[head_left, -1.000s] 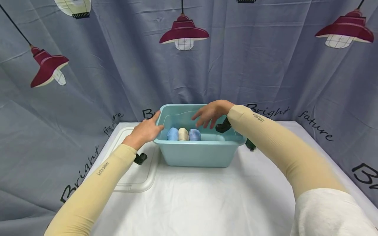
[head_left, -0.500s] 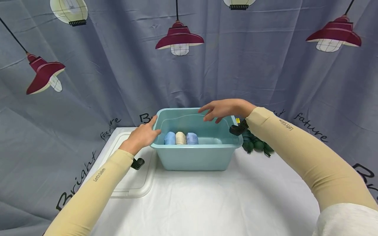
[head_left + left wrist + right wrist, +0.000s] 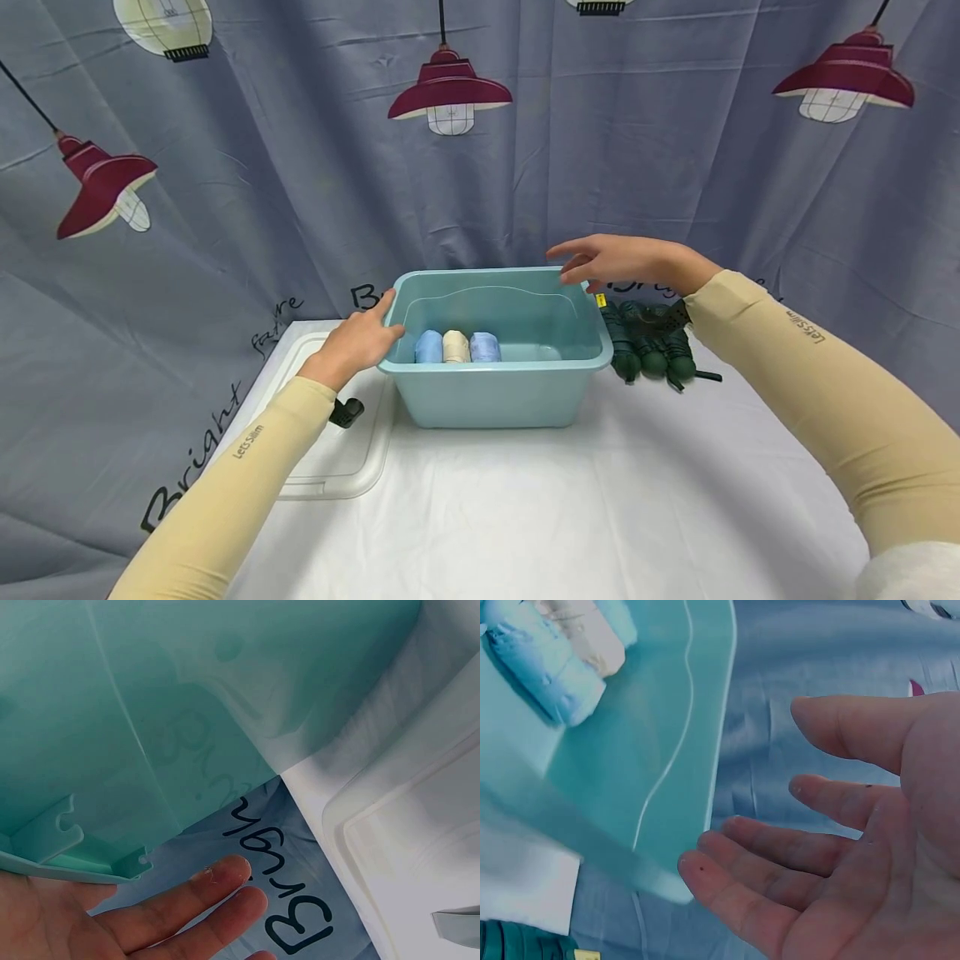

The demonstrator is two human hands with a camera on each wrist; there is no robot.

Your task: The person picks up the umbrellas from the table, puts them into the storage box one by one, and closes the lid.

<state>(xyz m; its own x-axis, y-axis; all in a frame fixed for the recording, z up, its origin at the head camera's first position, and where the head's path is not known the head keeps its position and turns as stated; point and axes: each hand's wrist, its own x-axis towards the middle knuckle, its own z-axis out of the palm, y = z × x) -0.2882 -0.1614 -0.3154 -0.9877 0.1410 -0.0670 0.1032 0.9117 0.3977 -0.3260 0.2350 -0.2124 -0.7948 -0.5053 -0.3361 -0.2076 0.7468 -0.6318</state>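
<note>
- The right hand (image 3: 630,260) hangs in the air above the back right corner of the bin, fingers parted and slightly bent, thumb well away from them, with nothing in its grasp.
- Nearest below that hand is the right end of the blue-green bin (image 3: 495,398); the bin's long axis runs sideways, from under these fingertips across to the left hand. Whether a fingertip touches the rim, I cannot tell.
- Three dark green bundles (image 3: 651,354) lie below the right hand and wrist and towards the person, just outside the bin's right end. Their long axes run roughly front to back, crossing the line of the fingers, which point left. The right hand is clearly the nearer one. A yellow tag (image 3: 600,300) shows at their back end.
- Farther to that hand's left, low inside the bin, three rolls stand side by side: light blue (image 3: 429,347), cream (image 3: 455,347) and lavender-blue (image 3: 485,347).
- Farther left again, the left hand (image 3: 354,342) rests on the bin's left rim, fingers mostly straight; how firmly it holds, I cannot tell.
- Beneath the left hand and forearm lies a white lid (image 3: 360,450).
</note>
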